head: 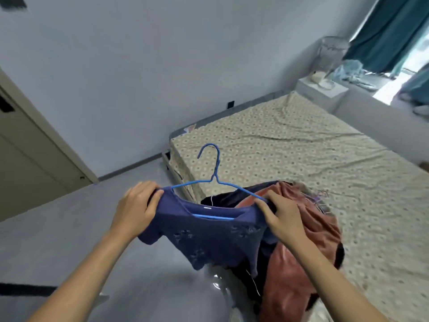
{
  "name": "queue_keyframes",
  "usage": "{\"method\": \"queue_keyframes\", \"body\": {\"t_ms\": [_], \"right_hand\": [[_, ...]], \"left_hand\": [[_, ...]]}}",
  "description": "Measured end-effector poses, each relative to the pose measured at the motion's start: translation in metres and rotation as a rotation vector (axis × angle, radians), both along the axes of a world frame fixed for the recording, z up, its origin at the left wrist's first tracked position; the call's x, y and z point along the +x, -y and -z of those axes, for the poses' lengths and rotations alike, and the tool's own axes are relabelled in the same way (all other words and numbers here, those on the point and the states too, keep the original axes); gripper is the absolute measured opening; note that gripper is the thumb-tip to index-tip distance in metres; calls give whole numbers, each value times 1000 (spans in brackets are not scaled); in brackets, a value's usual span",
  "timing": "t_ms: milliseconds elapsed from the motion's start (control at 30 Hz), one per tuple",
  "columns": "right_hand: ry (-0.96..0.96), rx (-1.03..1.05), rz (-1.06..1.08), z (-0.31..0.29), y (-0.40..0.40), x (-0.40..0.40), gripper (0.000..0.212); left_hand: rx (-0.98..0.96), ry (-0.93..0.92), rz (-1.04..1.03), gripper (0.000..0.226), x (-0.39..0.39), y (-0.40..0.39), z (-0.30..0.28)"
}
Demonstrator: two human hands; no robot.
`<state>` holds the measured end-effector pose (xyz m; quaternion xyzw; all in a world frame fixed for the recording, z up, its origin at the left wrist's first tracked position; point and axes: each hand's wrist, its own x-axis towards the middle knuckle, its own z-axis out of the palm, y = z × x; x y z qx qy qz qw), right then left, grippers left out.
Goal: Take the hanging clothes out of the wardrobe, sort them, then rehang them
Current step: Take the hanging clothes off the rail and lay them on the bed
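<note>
Left hand (137, 205) and right hand (282, 214) each pinch a shoulder of the navy top (209, 238) on the blue hanger (214, 180); its neck label is unreadable.

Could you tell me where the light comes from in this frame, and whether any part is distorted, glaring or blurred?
Head view: daylight enters at the window upper right, overexposed beside the curtain; wide-angle bending tilts the door and bed; a glossy glare streak lies on the floor under the shirt; the top-left corner is blurred, while both hands, left and right, and the hanger are sharp.

Both arms reach forward, left hand (135, 205) and right hand (282, 213) fingers curled, gripping.
</note>
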<state>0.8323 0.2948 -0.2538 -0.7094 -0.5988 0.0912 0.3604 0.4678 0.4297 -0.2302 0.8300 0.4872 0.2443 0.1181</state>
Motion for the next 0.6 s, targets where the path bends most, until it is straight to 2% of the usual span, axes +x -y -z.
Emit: {"method": "queue_keyframes", "body": {"t_ms": [67,167,367,600], "right_hand": [[38,-22,118,1,19,9,38],[24,-29,266,1,50,5,38],[-4,-40,563,1,108,-48,43],[3,-28,822,3,159,-100,44]], "left_hand": [[-19,-10,110,27,21,-19,6],[-48,7,234,28,43,-35,13],[-54,69,501,26,61,-51,9],[-51,41,754,26,81,-55,-1]]}}
